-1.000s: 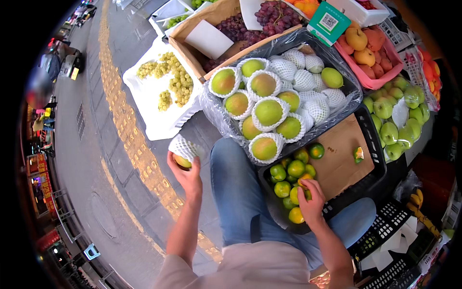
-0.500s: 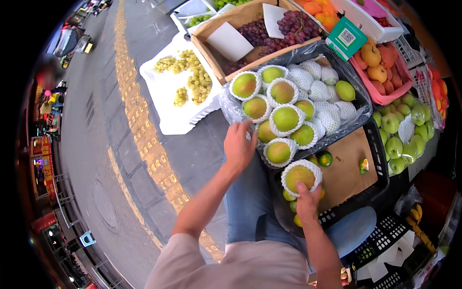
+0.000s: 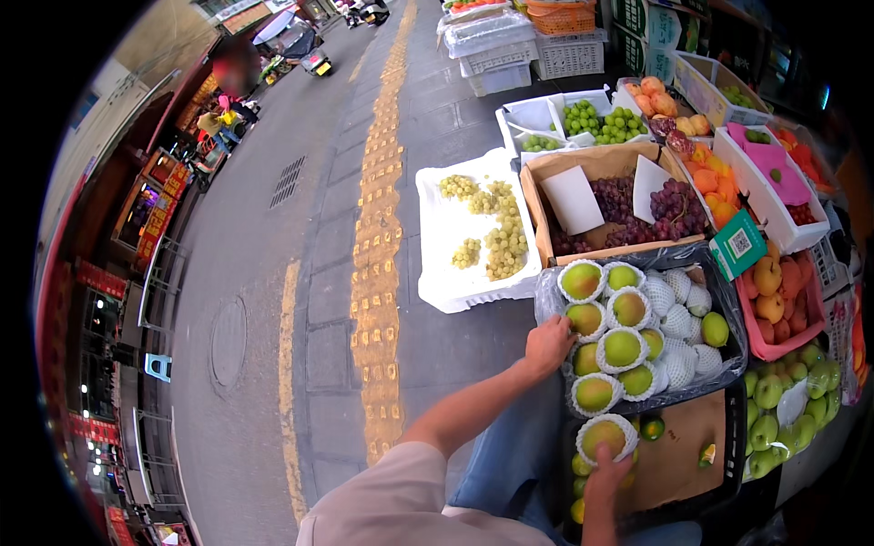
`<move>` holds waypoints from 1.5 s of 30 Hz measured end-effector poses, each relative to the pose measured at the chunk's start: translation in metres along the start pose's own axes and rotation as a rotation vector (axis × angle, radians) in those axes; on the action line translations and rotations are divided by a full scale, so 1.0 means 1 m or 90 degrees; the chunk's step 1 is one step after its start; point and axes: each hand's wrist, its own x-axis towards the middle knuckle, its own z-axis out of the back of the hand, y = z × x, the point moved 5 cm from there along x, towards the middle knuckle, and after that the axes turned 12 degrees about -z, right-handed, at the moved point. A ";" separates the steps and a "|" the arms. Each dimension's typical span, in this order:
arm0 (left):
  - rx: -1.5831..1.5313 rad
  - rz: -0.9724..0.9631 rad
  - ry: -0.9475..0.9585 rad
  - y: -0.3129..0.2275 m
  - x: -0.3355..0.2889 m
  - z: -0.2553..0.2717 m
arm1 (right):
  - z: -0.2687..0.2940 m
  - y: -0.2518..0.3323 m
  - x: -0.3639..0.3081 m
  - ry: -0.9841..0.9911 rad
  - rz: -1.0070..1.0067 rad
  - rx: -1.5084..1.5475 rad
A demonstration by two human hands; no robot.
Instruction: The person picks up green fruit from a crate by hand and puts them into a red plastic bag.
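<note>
The person wears a pale, plain shirt point(image 3: 460, 517), its tint somewhere between light grey and dusty pink. The left sleeve point(image 3: 396, 487) is short and roomy, with soft creases in the cloth and a straight hem that leaves the left forearm point(image 3: 478, 403) bare. The left hand point(image 3: 549, 344) and right hand point(image 3: 608, 473) are bare too, as is the right forearm point(image 3: 599, 520). Below the shirt are blue jeans point(image 3: 496, 455), lighter along the thigh, with a dark patch that may be a shadow or a fold; the lower edge of the view cuts it too close to tell.
</note>
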 end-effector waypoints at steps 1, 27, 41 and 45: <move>0.017 -0.017 0.016 0.001 0.000 -0.003 | -0.002 0.001 0.000 0.012 0.002 -0.001; -0.352 -0.203 0.163 -0.115 -0.113 0.069 | -0.035 0.004 0.018 0.175 0.037 -0.073; -0.063 -0.070 0.063 -0.068 -0.026 0.053 | -0.038 0.029 0.018 0.138 0.143 -0.127; -0.035 -0.170 0.145 -0.047 0.006 0.030 | -0.009 0.027 0.012 0.146 0.096 -0.153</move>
